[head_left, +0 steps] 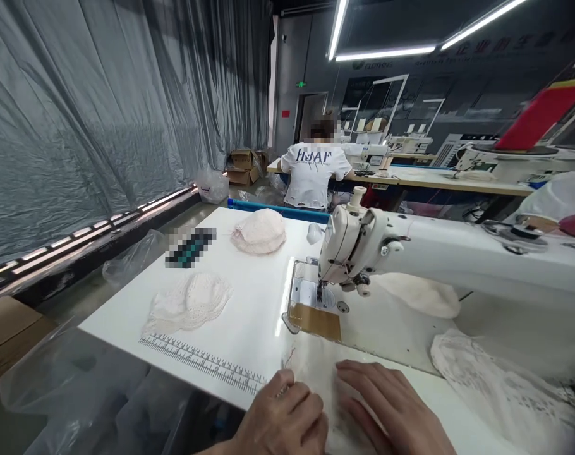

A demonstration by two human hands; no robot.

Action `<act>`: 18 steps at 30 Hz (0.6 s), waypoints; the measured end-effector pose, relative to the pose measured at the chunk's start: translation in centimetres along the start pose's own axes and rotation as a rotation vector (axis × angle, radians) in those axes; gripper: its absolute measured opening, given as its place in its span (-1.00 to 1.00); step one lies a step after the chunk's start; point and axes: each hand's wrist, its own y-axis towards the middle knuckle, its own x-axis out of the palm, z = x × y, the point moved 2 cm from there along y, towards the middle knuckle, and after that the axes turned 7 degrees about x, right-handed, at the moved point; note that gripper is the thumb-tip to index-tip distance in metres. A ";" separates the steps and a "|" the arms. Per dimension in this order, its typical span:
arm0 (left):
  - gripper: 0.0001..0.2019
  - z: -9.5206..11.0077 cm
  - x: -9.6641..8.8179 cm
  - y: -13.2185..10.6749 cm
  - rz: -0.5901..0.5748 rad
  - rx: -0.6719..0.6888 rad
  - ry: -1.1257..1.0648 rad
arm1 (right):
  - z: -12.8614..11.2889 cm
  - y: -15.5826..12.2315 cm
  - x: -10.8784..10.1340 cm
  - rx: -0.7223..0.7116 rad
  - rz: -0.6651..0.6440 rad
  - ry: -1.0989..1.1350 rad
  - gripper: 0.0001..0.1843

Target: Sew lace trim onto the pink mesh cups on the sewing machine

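A pale, thin piece of white fabric lies at the table's front edge, below the sewing machine. My left hand is closed on its left side, fingers curled tight; a short red thread sticks up just beyond the knuckles. A small dark glint shows by the left fingers, too small to name. On the fabric's right side rests my right hand, fingers stretched out and lying nearly flat. Ahead of both hands are the presser foot and a brown plate on the machine bed.
A lacy white piece and a pinkish cap-like piece lie left on the table. A printed ruler scale runs along the front edge. More white fabric lies right. A co-worker sits ahead at another table.
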 end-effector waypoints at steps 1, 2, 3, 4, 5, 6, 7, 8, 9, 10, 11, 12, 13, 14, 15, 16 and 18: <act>-0.78 0.1 0.2 -0.1 0.040 -0.015 0.026 | 0.2 0.3 0.5 -0.006 0.018 -0.046 -0.68; -0.77 0.1 0.3 -0.1 0.063 -0.027 0.043 | 0.3 0.6 1.0 -0.015 0.033 -0.097 -0.65; -0.76 0.1 0.5 -0.2 0.066 -0.029 0.052 | 0.4 0.7 1.4 -0.034 0.038 -0.148 -0.61; -0.76 0.1 0.6 -0.2 0.049 -0.019 0.054 | 0.5 0.7 1.9 -0.051 0.039 -0.194 -0.59; -0.76 0.1 0.7 -0.2 0.026 -0.009 0.056 | 0.6 0.7 2.2 -0.066 0.041 -0.234 -0.57; -0.76 -0.1 0.8 -0.2 0.010 -0.007 0.059 | 0.8 0.7 2.4 -0.079 0.043 -0.264 -0.56; -0.77 -0.5 0.9 -0.1 -0.007 -0.013 0.057 | 1.1 0.8 2.6 -0.091 0.040 -0.286 -0.56; -0.78 -0.9 1.1 0.0 -0.019 -0.017 0.054 | 1.4 1.0 2.7 -0.101 0.043 -0.300 -0.56; -0.80 -1.4 1.2 0.1 -0.024 -0.014 0.058 | 1.8 1.3 2.8 -0.106 0.056 -0.309 -0.56; -0.82 -2.0 1.4 0.3 -0.035 -0.007 0.068 | 2.3 1.7 3.0 -0.108 0.068 -0.312 -0.56; -0.85 -2.7 1.7 0.5 -0.057 0.008 0.080 | 2.8 2.1 3.2 -0.107 0.075 -0.310 -0.57; -0.89 -3.5 1.9 0.8 -0.096 0.032 0.086 | 3.4 2.7 3.6 -0.099 0.078 -0.305 -0.58; -0.86 -4.2 2.3 1.0 -0.156 0.054 0.082 | 4.0 3.3 3.9 -0.085 0.084 -0.301 -0.58; -0.75 -5.0 2.6 1.3 -0.227 0.060 0.068 | 4.7 3.9 4.3 -0.065 0.089 -0.301 -0.59; -0.59 -5.7 3.0 1.6 -0.313 0.053 0.040 | 5.4 4.5 4.8 -0.041 0.090 -0.302 -0.59; -0.43 -6.4 3.5 1.9 -0.400 0.033 0.006 | 6.1 5.0 5.2 -0.015 0.090 -0.303 -0.59; -0.23 -7.6 4.4 2.3 -0.537 -0.032 -0.045 | 7.4 5.9 6.1 0.033 0.086 -0.301 -0.58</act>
